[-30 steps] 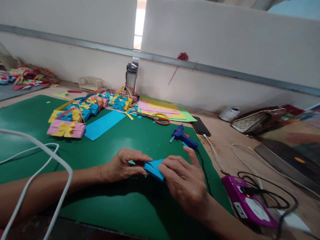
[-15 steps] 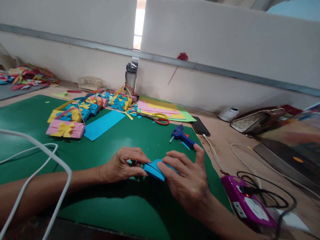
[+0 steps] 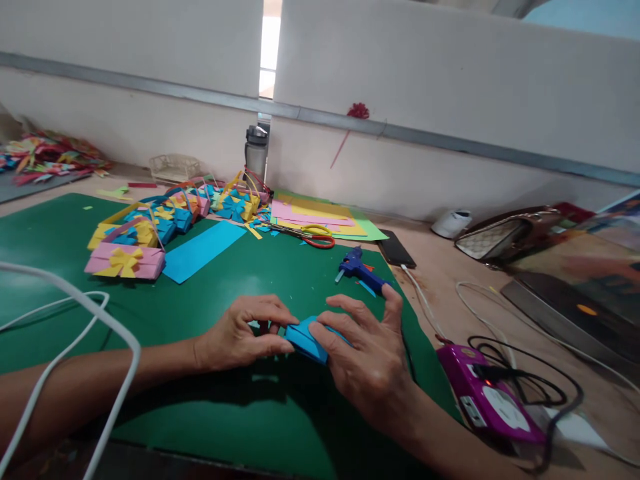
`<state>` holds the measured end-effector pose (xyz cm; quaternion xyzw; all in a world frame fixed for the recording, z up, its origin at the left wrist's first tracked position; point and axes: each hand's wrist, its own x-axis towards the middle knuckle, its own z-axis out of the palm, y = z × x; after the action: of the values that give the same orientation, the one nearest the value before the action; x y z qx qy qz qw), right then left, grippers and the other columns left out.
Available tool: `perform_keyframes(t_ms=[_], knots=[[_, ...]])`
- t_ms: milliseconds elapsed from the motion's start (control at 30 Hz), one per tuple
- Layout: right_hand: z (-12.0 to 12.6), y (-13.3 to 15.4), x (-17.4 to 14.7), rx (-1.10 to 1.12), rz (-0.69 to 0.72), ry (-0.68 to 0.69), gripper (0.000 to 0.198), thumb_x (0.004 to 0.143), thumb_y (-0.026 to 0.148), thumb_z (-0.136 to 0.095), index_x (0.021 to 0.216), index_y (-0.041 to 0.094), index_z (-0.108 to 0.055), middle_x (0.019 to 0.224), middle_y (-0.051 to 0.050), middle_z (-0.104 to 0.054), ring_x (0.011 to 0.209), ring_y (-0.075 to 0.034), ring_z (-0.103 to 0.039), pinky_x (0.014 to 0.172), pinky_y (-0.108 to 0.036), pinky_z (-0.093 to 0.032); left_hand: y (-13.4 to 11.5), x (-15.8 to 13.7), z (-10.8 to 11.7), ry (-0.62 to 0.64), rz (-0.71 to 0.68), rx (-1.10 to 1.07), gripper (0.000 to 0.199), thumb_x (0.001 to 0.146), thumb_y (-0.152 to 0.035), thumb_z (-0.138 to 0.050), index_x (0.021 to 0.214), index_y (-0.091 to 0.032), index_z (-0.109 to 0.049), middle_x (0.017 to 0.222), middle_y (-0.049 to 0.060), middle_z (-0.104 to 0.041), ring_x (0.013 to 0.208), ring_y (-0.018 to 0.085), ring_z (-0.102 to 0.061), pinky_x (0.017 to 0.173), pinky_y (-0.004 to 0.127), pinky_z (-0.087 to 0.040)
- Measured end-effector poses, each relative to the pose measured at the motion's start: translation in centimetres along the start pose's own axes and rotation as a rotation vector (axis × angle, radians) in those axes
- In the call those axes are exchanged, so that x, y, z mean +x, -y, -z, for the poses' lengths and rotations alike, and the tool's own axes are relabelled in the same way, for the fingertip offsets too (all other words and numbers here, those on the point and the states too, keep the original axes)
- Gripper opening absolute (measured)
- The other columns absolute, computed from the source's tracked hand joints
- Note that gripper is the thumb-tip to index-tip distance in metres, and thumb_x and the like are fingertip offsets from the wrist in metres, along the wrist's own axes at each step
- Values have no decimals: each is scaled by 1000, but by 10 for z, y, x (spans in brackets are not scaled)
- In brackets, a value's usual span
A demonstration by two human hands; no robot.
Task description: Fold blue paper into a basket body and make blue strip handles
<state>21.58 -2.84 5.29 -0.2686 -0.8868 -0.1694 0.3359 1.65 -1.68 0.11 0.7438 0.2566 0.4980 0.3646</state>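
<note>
A folded piece of blue paper [image 3: 309,341] is held between my two hands over the green mat [image 3: 210,413]. My left hand [image 3: 247,327] pinches its left end between thumb and fingers. My right hand [image 3: 367,347] grips the other end, its fingers lying over the top and covering part of it. Just beyond the right hand lies a blue glue gun [image 3: 361,270]. A flat blue paper strip [image 3: 203,252] rests on the mat, beside a small pink paper bag [image 3: 125,260] with a yellow bow.
Several small paper bags [image 3: 175,217] stand at the back left. Scissors [image 3: 317,235] lie before stacked coloured paper [image 3: 320,217]. A phone [image 3: 397,249], a purple power strip [image 3: 493,400] with cables and a bottle [image 3: 256,160] surround the mat. A white frame [image 3: 117,327] crosses the left foreground.
The view has shifted slightly, so everything sits a little further left. Both hands keep their hold on the blue paper, whose tilt differs slightly.
</note>
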Motion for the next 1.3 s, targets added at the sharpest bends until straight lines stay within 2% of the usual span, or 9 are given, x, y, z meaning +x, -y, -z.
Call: perform_keyframes(t_ms=[200,400,533,667,767,1033,1200,1300], knots=[[-2,0,-2,-2,-13,-1,23,83,6,-44,78,19,-62,70,2,-67,86,-17,-61,105,-53,-12,-5,1,1,-7,87,-17,20,80,-27,-64,91,-11,-69,74,5,-63,60,10,-54,56,22,-44],[-2,-1,-2,-23,15,-29,21,82,7,-45,79,19,-62,69,1,-67,83,-18,-62,104,-54,-14,-9,2,4,6,209,96,19,85,-22,-53,90,-12,-68,75,3,-63,67,12,-55,62,23,-44],[-2,-3,-2,-37,47,-46,21,83,7,-45,81,18,-62,71,0,-68,84,-18,-63,104,-55,-14,-9,1,5,88,103,142,26,86,-15,-47,106,-12,-64,83,5,-64,73,13,-57,67,24,-47],[-5,-4,-3,-37,32,-47,22,84,8,-44,80,19,-63,71,1,-67,85,-18,-62,105,-53,-14,-3,1,5,179,-16,166,43,79,-15,-58,122,-16,-55,117,13,-57,107,21,-55,92,37,-45],[-7,-3,-3,14,15,-52,22,84,9,-45,81,20,-63,71,2,-67,87,-18,-62,104,-53,-15,1,1,3,147,-28,147,41,77,-20,-63,119,-19,-59,123,14,-55,113,23,-54,95,40,-44],[-8,-2,-1,28,-17,-28,21,84,8,-44,78,18,-62,69,1,-67,85,-18,-62,104,-53,-17,-3,-2,-1,56,-71,30,35,76,-15,-67,110,-19,-65,112,11,-66,107,20,-60,92,34,-48],[-2,-5,1,-14,-33,9,17,86,11,-48,86,17,-64,81,-3,-69,89,-19,-62,102,-52,-24,-5,-3,-1,-7,24,-30,26,76,-18,-67,102,-17,-69,107,10,-69,106,22,-62,90,35,-51],[8,-8,1,-94,-51,-21,11,86,15,-54,91,16,-63,89,-8,-69,89,-21,-62,94,-47,-35,-6,-3,0,-54,136,-40,26,75,-19,-68,101,-17,-70,109,9,-69,104,22,-63,85,32,-54]])
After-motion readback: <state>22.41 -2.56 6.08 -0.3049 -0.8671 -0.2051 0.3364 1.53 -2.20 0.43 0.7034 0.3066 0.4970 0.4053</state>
